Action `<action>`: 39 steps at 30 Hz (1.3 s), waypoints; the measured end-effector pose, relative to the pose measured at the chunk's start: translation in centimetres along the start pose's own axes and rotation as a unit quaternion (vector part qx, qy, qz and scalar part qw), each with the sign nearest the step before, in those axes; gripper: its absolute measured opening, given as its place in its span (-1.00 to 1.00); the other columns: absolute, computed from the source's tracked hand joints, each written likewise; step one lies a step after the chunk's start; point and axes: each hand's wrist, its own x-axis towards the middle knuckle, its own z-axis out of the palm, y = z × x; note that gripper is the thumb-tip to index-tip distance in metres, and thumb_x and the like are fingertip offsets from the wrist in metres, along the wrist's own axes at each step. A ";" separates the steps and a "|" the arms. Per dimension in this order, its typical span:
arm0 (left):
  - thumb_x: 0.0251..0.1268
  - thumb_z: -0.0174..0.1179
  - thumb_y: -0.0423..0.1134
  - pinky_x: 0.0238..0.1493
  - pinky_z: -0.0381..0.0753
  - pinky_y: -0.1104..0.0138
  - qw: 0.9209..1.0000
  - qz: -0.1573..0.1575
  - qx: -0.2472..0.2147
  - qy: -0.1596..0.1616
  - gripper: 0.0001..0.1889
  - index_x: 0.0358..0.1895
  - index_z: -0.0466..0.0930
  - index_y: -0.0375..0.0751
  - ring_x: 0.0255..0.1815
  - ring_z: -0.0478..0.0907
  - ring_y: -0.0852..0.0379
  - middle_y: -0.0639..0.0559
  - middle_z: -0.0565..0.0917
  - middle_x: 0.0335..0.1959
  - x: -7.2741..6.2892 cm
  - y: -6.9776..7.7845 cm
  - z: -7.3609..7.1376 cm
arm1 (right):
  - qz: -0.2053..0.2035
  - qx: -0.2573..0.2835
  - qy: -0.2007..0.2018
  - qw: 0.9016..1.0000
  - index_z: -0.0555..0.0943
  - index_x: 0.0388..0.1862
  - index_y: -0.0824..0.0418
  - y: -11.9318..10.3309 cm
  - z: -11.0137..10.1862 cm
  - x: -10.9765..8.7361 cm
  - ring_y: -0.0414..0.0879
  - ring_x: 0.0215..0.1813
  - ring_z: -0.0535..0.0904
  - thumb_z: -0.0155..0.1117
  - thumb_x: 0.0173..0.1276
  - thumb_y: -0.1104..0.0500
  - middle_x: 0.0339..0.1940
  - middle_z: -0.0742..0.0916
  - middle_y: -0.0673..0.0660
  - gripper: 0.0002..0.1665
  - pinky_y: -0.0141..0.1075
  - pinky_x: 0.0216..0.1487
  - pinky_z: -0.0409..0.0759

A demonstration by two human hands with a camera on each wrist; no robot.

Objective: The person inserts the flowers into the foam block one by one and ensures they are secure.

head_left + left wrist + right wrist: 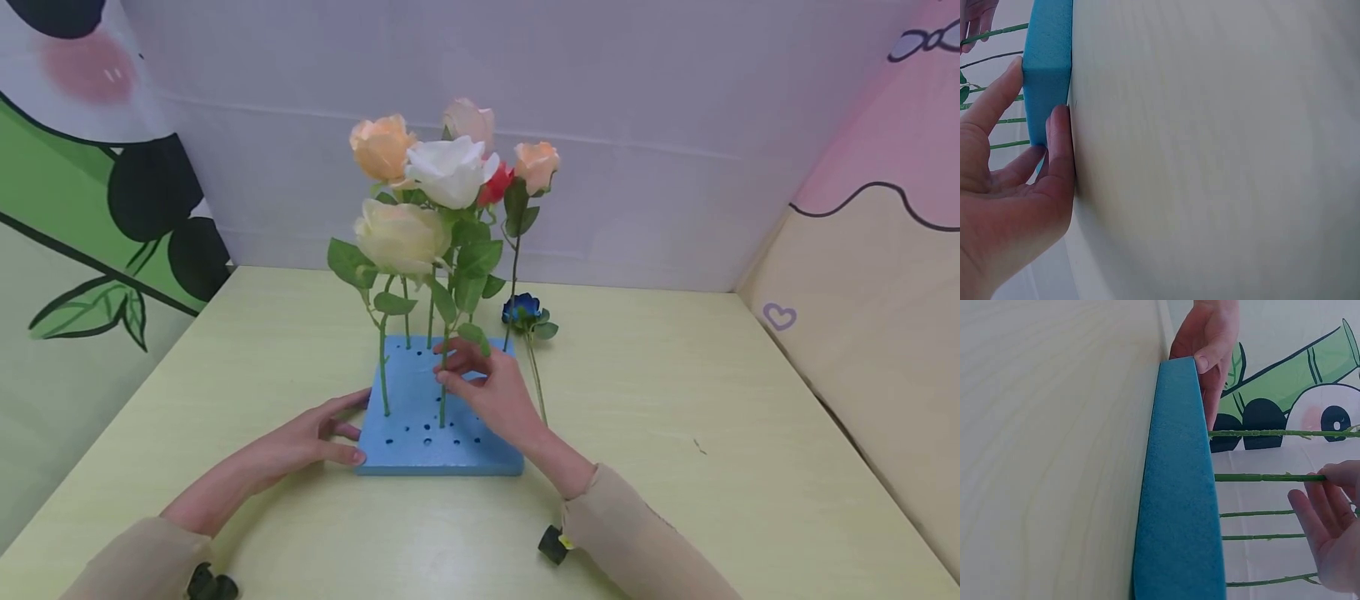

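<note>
A blue foam board (pixel 408 460) with many small holes lies on the table, several artificial roses standing upright in it. My right hand (pixel 487 387) pinches the green stem (pixel 1266 477) of a white rose (pixel 450 171) between thumb and finger; its lower end meets the board near the front holes. At the board's left side, my left hand (pixel 318 435) rests with spread fingers touching the edge and its thumb at the near corner. A cream rose (pixel 402 237) stands left of the white one. Behind are an orange rose (pixel 382 148), a pale pink rose (pixel 470 122), a red flower (pixel 495 183) and a peach rose (pixel 537 167).
A blue rose (pixel 522 308) lies on the pale wooden table (pixel 675 400) right of the board, its stem partly behind my right hand. A light cloth wall (pixel 637 142) closes off the back, with cartoon-printed panels at both sides.
</note>
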 end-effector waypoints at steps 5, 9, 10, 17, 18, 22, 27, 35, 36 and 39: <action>0.22 0.37 -0.13 0.31 0.42 -0.06 1.000 0.002 0.000 -0.001 -0.01 0.61 -0.09 -0.04 0.27 0.48 -0.04 -0.21 0.05 0.60 0.1 0.0 0.0 | 0.014 -0.003 -0.020 1.000 0.58 0.21 0.09 0.0 -0.7 -0.1 -0.04 0.03 0.72 0.36 0.31 0.27 -0.01 0.76 0.23 -0.53 -0.27 0.02 0.69; 0.22 0.37 -0.14 0.30 0.42 -0.07 1.000 0.004 0.000 -0.001 -0.01 0.61 -0.10 -0.04 0.27 0.48 -0.05 -0.21 0.03 0.60 0.0 0.0 0.0 | 0.021 -0.027 -0.032 0.999 0.53 0.28 0.06 0.0 -1.3 -0.2 -0.02 0.15 0.66 0.39 0.30 0.22 0.09 0.73 0.14 -0.44 -0.11 0.19 0.62; 0.22 0.37 -0.14 0.30 0.41 -0.07 1.000 0.004 0.001 0.000 -0.01 0.61 -0.10 -0.04 0.27 0.48 -0.04 -0.21 0.04 0.60 0.0 0.0 0.0 | 0.021 -0.035 -0.032 0.999 0.51 0.29 0.04 0.0 -1.4 -0.2 -0.03 0.18 0.65 0.40 0.30 0.21 0.11 0.73 0.11 -0.43 -0.09 0.22 0.60; 0.21 0.38 -0.14 0.29 0.42 -0.04 1.000 0.000 -0.002 0.003 0.00 0.61 -0.09 -0.04 0.27 0.47 -0.04 -0.22 0.14 0.56 0.0 -0.1 0.1 | 0.006 -0.076 -0.027 0.997 0.48 0.33 0.02 0.1 -2.5 -0.5 -0.05 0.27 0.60 0.39 0.31 0.21 0.20 0.70 0.05 -0.39 -0.05 0.31 0.53; 0.21 0.38 -0.14 0.29 0.42 -0.03 1.000 -0.002 -0.002 0.003 0.00 0.61 -0.09 -0.04 0.26 0.47 -0.03 -0.22 0.16 0.55 0.0 -0.1 0.1 | 0.005 -0.079 -0.025 0.997 0.49 0.32 0.04 0.1 -2.6 -0.6 -0.03 0.27 0.61 0.39 0.30 0.21 0.21 0.70 0.07 -0.40 -0.03 0.30 0.54; 0.21 0.38 -0.13 0.28 0.42 -0.02 1.000 -0.003 -0.002 0.005 0.00 0.61 -0.09 -0.05 0.26 0.47 -0.03 -0.22 0.17 0.54 0.0 0.0 0.1 | 0.003 -0.096 -0.010 0.995 0.51 0.29 0.08 0.3 -3.4 -0.9 0.07 0.27 0.61 0.41 0.28 0.21 0.20 0.70 0.15 -0.41 0.02 0.28 0.55; 0.21 0.38 -0.13 0.30 0.41 -0.06 1.000 -0.005 -0.003 0.004 -0.01 0.61 -0.08 -0.03 0.26 0.47 -0.04 -0.22 0.16 0.55 0.0 0.0 0.2 | 0.009 -0.128 0.008 0.992 0.48 0.33 0.12 0.7 -4.5 -1.4 0.07 0.26 0.60 0.44 0.25 0.21 0.21 0.68 0.16 -0.35 0.03 0.24 0.57; 0.21 0.38 -0.14 0.29 0.40 -0.09 1.000 -0.008 -0.005 0.004 -0.01 0.61 -0.08 -0.03 0.27 0.46 -0.04 -0.23 0.18 0.54 -0.1 0.2 0.2 | 0.026 -0.154 0.019 0.987 0.48 0.32 0.14 1.6 -6.3 -1.9 0.05 0.26 0.60 0.43 0.26 0.21 0.25 0.66 0.13 -0.36 0.05 0.22 0.58; 0.21 0.38 -0.14 0.29 0.40 -0.09 1.000 -0.008 -0.004 0.004 -0.01 0.61 -0.08 -0.03 0.27 0.46 -0.04 -0.23 0.17 0.54 -0.1 0.2 0.2 | 0.028 -0.159 0.020 0.987 0.49 0.32 0.14 1.7 -6.6 -2.0 0.05 0.26 0.60 0.43 0.26 0.21 0.25 0.66 0.13 -0.36 0.05 0.21 0.58; 0.21 0.38 -0.14 0.29 0.40 -0.08 1.000 -0.009 -0.004 0.005 -0.01 0.61 -0.08 -0.03 0.26 0.46 -0.04 -0.23 0.18 0.54 0.0 0.2 0.2 | 0.034 -0.166 0.019 0.985 0.48 0.32 0.16 2.1 -7.3 -2.1 0.09 0.26 0.60 0.44 0.26 0.21 0.26 0.65 0.17 -0.36 0.06 0.21 0.58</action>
